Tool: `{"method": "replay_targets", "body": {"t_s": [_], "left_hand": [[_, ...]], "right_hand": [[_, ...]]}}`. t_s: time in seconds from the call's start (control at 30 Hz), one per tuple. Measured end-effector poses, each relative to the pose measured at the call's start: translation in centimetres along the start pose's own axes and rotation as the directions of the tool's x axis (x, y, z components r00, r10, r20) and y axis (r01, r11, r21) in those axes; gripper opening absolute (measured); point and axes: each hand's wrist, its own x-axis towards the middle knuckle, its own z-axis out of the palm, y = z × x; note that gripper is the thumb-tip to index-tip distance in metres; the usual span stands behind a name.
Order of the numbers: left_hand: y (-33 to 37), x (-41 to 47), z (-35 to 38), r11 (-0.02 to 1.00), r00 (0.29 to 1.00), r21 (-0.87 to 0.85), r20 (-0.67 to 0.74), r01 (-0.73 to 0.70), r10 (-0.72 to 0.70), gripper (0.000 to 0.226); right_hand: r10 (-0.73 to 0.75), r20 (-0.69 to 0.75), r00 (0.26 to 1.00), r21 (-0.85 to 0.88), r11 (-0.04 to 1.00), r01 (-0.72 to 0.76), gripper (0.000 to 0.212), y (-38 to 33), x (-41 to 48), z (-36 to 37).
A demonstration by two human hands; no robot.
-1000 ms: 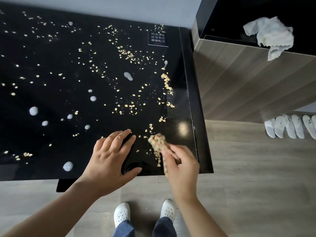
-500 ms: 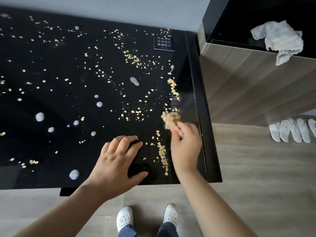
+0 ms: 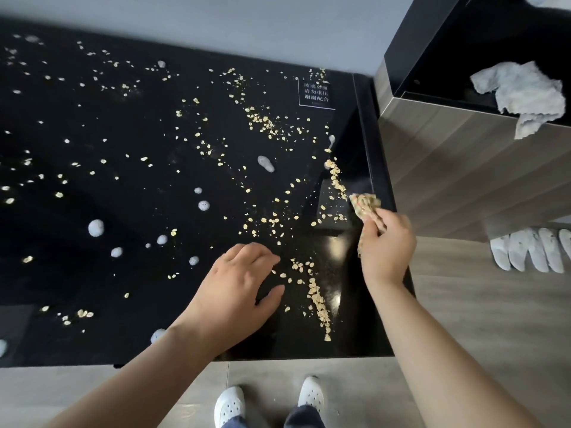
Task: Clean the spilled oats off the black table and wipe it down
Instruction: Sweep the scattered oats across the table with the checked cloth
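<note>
**Right hand carries the wad out to the table's right rim**

The right hand pinches a small tan wad between thumb and curled fingers; flakes are stuck all over the wad. Half a second ago hand and wad were nearer the middle of the table, just right of the left hand. Now they are farther out, at the right rim of the black table, with the wad touching down at the near end of a thin line of oats that runs along that side.

The left hand stays where it was, flat on the glass near the front edge, fingers relaxed and slightly spread, holding nothing. Between the two hands lies a swept ridge of oats, unchanged, reaching almost to the front edge.

Loose flakes are scattered across the rest of the table, mixed with white foam blobs. A small printed label sits at the far right corner.

To the right stands a wood-sided cabinet with a crumpled white cloth on its dark top. White slippers lie on the floor below it.
</note>
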Motion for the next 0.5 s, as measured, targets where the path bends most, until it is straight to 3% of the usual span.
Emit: {"method": "replay_targets", "body": {"t_s": [0.1,0.2,0.3,0.5], "left_hand": [[-0.4,1.7,-0.3,0.999,0.999,0.032,-0.037,0.037,-0.036,0.052],[-0.8,3.4,-0.7,0.989,0.993,0.105,-0.057,0.105,-0.099,0.061],[-1.3,4.5,-1.1,0.974,0.986,0.148,-0.036,0.169,-0.165,0.07],[-1.6,6.4,-0.3,0.967,0.979,0.162,0.024,0.196,-0.202,0.081]], "right_hand": [[-0.111,0.028,0.993,0.047,0.993,0.109,0.021,-1.4,-2.2,1.3],[-0.238,0.152,0.959,0.148,0.965,0.216,0.021,-2.7,-4.2,1.9],[-0.144,0.236,0.961,0.311,0.948,0.065,0.018,-3.0,-3.9,1.1],[-0.106,0.062,0.992,0.25,0.964,0.088,0.02,-0.5,3.8,-1.3]]}}
